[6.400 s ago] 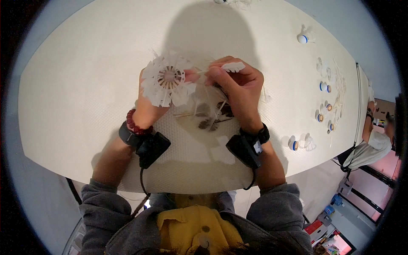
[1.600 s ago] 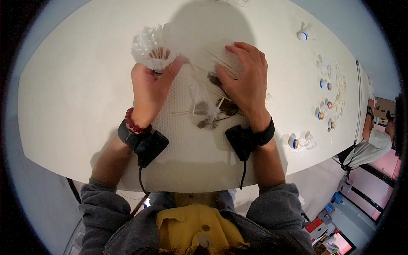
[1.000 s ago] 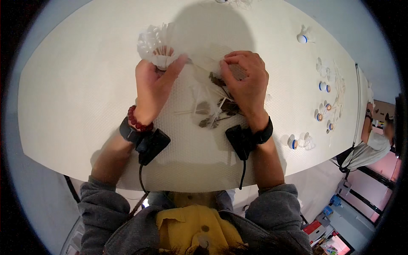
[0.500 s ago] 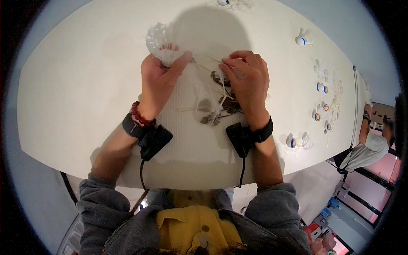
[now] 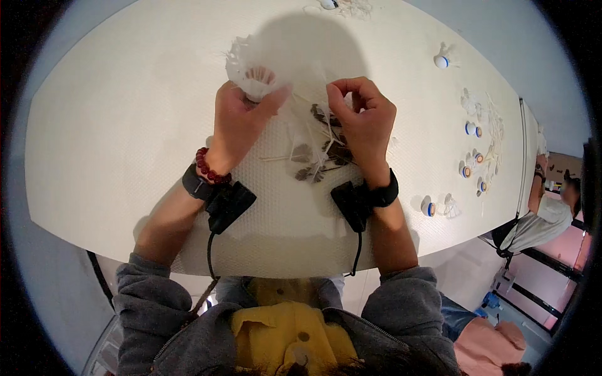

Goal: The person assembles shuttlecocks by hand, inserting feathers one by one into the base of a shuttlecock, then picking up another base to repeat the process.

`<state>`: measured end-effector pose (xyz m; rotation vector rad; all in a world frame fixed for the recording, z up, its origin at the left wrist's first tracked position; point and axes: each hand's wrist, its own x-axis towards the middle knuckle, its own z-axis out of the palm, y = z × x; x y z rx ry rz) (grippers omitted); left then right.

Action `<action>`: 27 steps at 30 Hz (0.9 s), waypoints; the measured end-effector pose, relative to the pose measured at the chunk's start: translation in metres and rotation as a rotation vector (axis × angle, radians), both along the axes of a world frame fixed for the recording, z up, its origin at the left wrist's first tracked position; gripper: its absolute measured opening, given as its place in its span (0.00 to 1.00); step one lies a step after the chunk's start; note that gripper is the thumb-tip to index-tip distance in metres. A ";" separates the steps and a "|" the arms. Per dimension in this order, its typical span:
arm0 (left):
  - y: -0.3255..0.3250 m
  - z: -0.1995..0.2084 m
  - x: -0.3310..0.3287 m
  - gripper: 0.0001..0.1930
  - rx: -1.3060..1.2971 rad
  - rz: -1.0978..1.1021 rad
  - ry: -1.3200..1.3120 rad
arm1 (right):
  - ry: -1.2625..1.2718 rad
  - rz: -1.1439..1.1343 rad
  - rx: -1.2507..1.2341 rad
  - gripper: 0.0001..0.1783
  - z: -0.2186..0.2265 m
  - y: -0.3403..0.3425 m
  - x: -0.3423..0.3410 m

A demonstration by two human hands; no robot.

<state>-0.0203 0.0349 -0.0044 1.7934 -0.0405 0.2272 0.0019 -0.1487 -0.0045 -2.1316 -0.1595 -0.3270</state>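
Holding a white feather birdie (image 5: 254, 72) up over the tabletop (image 5: 113, 125) | left hand (image 5: 238, 122) closed around its round base | right hand (image 5: 360, 116) pinching a thin feather stick | very light, feathers bend and snap easily, best held by the base.

Both forearms are coming up from the bottom edge; left hand (image 5: 241, 122) is curling closed mid-frame, right hand (image 5: 362, 119) pinching its fingertips beside it.
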 end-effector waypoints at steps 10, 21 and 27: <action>-0.010 0.014 -0.006 0.08 -0.379 -0.320 0.227 | 0.282 0.222 0.727 0.06 0.003 0.010 -0.009; -0.005 0.014 -0.006 0.08 -0.364 -0.384 0.181 | 0.379 0.403 0.863 0.04 0.016 0.019 -0.019; -0.003 0.013 -0.007 0.08 -0.360 -0.389 0.204 | 0.278 0.342 0.728 0.05 0.011 0.011 -0.015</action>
